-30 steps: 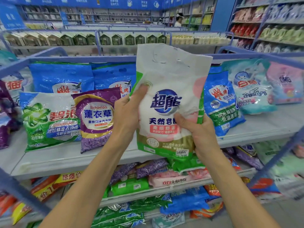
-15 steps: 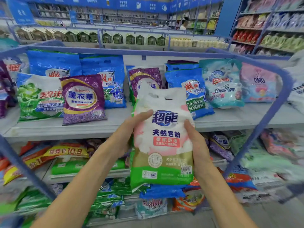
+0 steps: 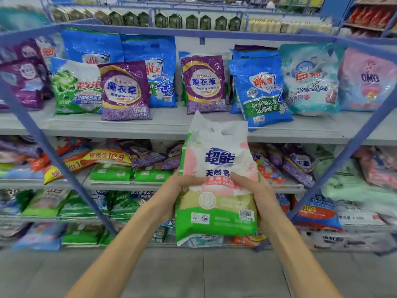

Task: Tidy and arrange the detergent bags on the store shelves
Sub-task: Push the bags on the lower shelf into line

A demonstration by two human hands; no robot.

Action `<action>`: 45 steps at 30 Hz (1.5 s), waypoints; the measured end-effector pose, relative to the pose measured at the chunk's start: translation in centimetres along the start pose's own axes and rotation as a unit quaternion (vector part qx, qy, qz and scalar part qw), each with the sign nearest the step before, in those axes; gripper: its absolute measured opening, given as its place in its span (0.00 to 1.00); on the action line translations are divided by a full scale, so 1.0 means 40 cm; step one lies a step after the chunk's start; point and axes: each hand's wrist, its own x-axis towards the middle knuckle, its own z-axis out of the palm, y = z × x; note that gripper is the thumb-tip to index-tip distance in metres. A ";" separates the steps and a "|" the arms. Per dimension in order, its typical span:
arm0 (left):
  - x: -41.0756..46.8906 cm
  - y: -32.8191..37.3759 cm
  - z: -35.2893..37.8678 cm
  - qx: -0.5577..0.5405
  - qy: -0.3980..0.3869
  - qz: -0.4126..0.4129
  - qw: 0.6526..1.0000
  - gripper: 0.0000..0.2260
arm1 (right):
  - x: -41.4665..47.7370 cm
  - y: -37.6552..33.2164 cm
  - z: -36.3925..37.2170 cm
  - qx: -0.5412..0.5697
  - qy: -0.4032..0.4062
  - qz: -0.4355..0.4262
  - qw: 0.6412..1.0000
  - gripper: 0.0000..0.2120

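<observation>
A white, pink and green detergent bag [image 3: 217, 168] is held upright in front of the shelves, level with the second shelf. My left hand [image 3: 171, 194] grips its left edge with the thumb across the front. On the bag's right edge my right hand [image 3: 255, 196] holds the same way. On the top shelf [image 3: 167, 123] stand two purple bags [image 3: 125, 91] [image 3: 205, 84], blue bags [image 3: 261, 91], a green and white bag [image 3: 76, 89], a teal bag [image 3: 311, 80] and a pink bag [image 3: 368, 82].
Blue slanted frame bars [image 3: 43, 145] [image 3: 348, 151] cross in front of the shelves on both sides. Lower shelves [image 3: 129, 183] hold piles of lying bags in green, orange and purple. A grey floor [image 3: 193, 274] lies below. More store shelving stands behind.
The held bag has come down from in front of the top shelf to the level of the second shelf. My view has pulled back and down, showing more lower shelves and floor.
</observation>
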 end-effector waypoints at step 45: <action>0.544 -0.235 -0.541 0.189 0.275 0.248 0.909 0.34 | 0.671 0.471 0.294 -0.141 0.026 -0.032 0.989 0.18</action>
